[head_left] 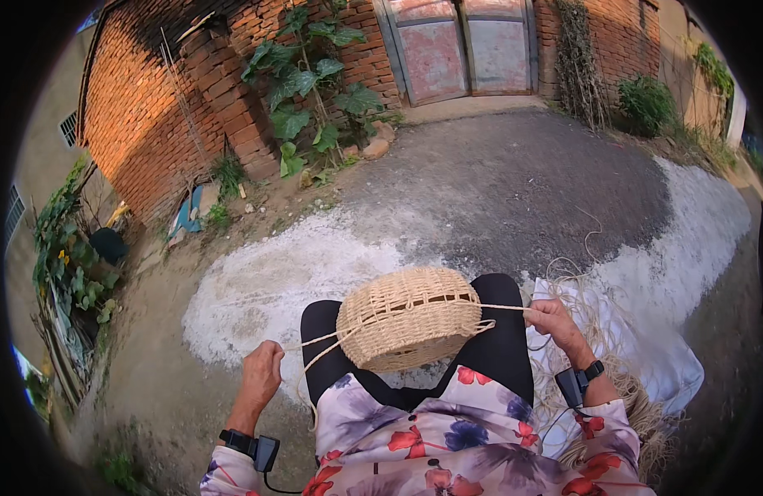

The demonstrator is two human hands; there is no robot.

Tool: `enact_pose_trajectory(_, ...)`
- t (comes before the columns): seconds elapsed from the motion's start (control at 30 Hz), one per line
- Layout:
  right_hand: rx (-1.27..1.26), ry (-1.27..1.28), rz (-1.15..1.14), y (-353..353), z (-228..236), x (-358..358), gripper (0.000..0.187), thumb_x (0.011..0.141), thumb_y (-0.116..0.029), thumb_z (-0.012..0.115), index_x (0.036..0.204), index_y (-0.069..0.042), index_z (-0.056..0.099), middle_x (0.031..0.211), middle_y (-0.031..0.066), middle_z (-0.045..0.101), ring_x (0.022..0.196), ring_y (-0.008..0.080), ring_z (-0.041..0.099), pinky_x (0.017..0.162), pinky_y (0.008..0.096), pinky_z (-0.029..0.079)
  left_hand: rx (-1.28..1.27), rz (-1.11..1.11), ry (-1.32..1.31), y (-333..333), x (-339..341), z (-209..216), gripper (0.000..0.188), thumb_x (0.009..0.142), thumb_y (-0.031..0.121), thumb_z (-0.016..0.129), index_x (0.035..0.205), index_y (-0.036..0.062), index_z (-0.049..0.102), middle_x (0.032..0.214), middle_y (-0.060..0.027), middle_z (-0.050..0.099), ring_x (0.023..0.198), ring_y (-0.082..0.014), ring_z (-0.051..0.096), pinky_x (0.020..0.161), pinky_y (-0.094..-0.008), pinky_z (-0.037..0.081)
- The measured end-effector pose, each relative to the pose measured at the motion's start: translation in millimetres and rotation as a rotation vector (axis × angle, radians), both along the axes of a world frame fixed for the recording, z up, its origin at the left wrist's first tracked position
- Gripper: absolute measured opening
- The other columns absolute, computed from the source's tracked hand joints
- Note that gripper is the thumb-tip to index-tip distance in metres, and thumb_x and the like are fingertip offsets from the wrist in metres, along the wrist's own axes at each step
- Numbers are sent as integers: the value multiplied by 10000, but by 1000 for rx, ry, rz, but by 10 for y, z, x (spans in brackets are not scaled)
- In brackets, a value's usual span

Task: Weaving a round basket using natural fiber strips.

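A woven straw basket [406,341] rests on its side across my lap, between my knees. Along its side runs a row of gaps, with a cord crossing it. Off to the left, my left hand [263,365] is closed on a strand of straw cord [318,340] that leads to the basket's left side. My right hand [555,321] pinches the cord coming out of the basket's right side, which looks pulled straight. A short loop of cord sticks out at the basket's lower right.
Beside my right leg, a white sack [675,372] lies under a tangle of loose cord [621,405]. Pale powdery ground and dark gravel [513,182] spread ahead. Farther off stand a brick wall [162,107], a leafy climbing plant [303,91] and a weathered double door [464,50].
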State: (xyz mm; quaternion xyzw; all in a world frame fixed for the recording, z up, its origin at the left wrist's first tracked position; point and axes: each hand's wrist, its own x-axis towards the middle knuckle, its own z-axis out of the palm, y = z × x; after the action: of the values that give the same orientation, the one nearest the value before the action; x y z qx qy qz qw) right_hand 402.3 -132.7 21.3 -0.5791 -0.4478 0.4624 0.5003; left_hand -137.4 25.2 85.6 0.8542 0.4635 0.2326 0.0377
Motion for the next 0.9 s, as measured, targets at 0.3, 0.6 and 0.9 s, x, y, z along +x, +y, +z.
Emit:
enact_pose_trajectory(0.3, 93, -98, 26, 191, -103, 67, 309, 941, -309, 591, 980, -15, 680, 717, -8, 576, 655, 82, 519, 608, 234, 410, 158, 170, -20, 302, -594, -206, 41, 891, 32, 547, 867, 23, 517, 765, -191, 582, 722, -399, 590, 619, -455, 447)
enact_pose_trajectory(0.6, 198, -392, -398, 276, -261, 6, 242, 925, -220, 615, 941, 19, 653, 830, 43, 649, 787, 126, 594, 712, 291, 469, 275, 957, 151, -139, -3700, -413, 168, 918, 166, 511, 880, 3, 524, 808, -237, 604, 762, -430, 596, 640, -504, 441)
enact_pose_trajectory(0.9, 485, -741, -599, 339, -14, -567, 73, 853, -55, 600, 894, -5, 634, 835, 120, 610, 772, 272, 611, 707, 389, 468, 22, 239, -295, 299, -526, 99, 143, 835, 27, 634, 976, 33, 658, 897, -131, 655, 765, -284, 631, 652, -369, 503)
